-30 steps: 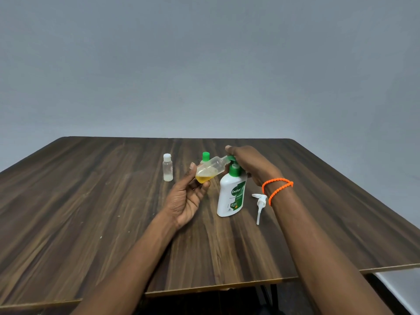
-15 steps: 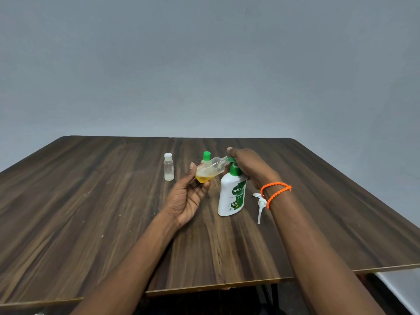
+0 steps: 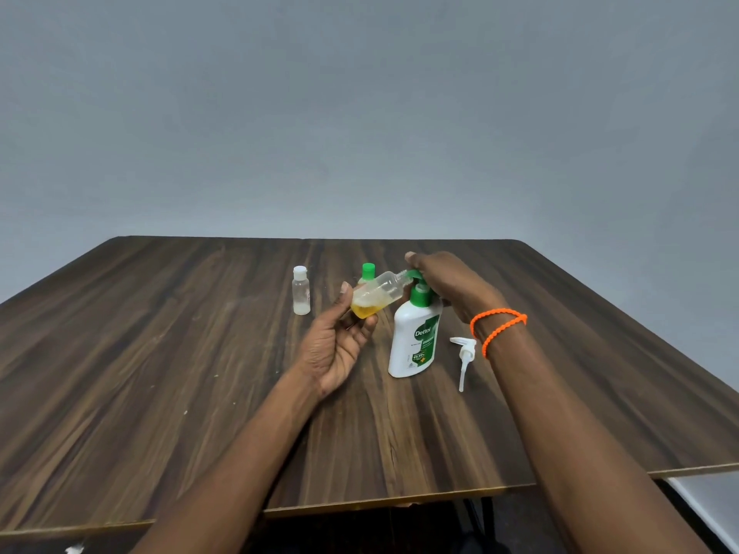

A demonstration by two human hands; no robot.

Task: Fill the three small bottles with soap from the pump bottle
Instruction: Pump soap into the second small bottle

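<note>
Nothing shifted, hands (image 3: pixel 336 345) gripping tilted small bottle (image 3: pixel 376 297) and pump (image 3: pixel 416 275), wood table (image 3: pixel 160 353), grey wall (image 3: pixel 360 113)

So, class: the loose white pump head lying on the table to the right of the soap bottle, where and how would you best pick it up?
Take the white pump head by its thick collar, just below the spout, not the thin dip tube. It lies flat on the table, tube pointing toward the person, so come from above and pinch across the collar, probably with the nearer right hand.

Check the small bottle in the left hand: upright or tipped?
Tipped: the small bottle lies slanted, neck at the pump nozzle, yellow soap pooled at its base.
</note>
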